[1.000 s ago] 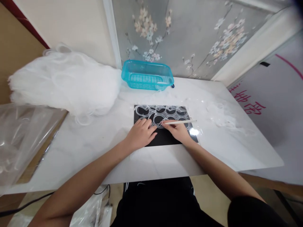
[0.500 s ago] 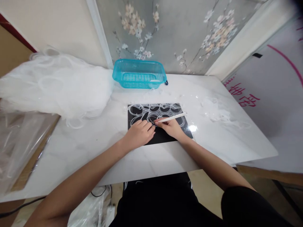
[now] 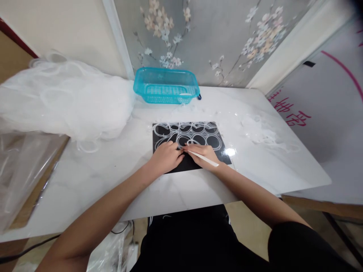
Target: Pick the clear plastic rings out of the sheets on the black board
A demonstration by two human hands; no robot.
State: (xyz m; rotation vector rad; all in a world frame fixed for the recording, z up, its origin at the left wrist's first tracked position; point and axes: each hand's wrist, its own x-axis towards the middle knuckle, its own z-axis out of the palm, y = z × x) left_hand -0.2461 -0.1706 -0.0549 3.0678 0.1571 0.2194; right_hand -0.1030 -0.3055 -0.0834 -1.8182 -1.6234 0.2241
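Note:
A black board [image 3: 187, 163] lies on the white table, its upper part covered by translucent white rings [image 3: 213, 142] set in rows. My right hand [image 3: 204, 153] rests over the board's lower middle, its fingers closed on a slim white stick [image 3: 204, 158] that slants down across the hand toward the wrist. Beside it, my left hand [image 3: 167, 156] lies on the board's left part with bent fingers, thumb and forefinger pinched close to the right fingertips. Whatever is between the left fingertips is too small to make out. A loose loop of translucent strip [image 3: 193, 142] shows just above the right fingers.
A blue plastic basket [image 3: 166, 86] stands at the back against the flowered wall. To the left is a big heap of translucent white strips [image 3: 68, 100]. Loose clear scraps [image 3: 261, 132] lie on the right of the table. Plastic film [image 3: 25, 170] covers a board at far left.
The white stick has swung from pointing up and right to pointing down and right. Both hands stay together over the board, the left fingers now nearer the right fingertips.

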